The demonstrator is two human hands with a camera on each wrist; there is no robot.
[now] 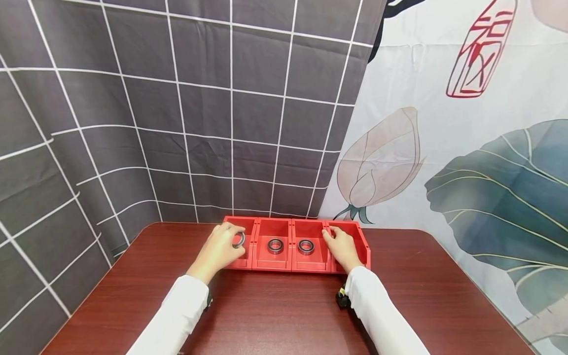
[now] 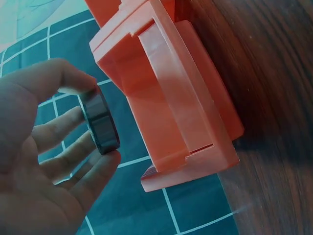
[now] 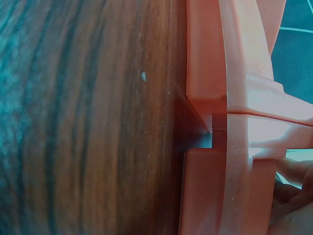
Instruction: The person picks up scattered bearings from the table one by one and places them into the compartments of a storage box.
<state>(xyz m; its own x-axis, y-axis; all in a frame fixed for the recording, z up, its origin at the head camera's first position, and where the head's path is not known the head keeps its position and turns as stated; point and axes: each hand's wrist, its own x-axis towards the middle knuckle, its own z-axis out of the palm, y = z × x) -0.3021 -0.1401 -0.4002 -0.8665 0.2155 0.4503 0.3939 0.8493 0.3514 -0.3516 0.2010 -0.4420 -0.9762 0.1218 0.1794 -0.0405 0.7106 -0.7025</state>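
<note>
My left hand (image 1: pixel 221 248) pinches a ball bearing (image 1: pixel 238 240) between thumb and fingers, over the leftmost red bin (image 1: pixel 241 264). The left wrist view shows this dark ring (image 2: pixel 101 120) edge-on, held above the bin's opening. My right hand (image 1: pixel 342 248) reaches into the rightmost red bin (image 1: pixel 361 241), its fingertips close to the wall shared with the neighbouring bin. Only part of that hand (image 3: pixel 296 200) shows beyond the bin's edge in the right wrist view, and I cannot tell whether it holds anything. Two more bearings lie in the middle bins, one bearing (image 1: pixel 275 246) left, one bearing (image 1: pixel 306 246) right.
The red bins stand in a joined row at the back of the brown wooden table (image 1: pixel 275 315). Directly behind rises a grey cloth (image 1: pixel 199 113) with white grid lines, beside a white cloth (image 1: pixel 399 74) printed with lotus. A small black object (image 1: pixel 342 299) sits by the right wrist.
</note>
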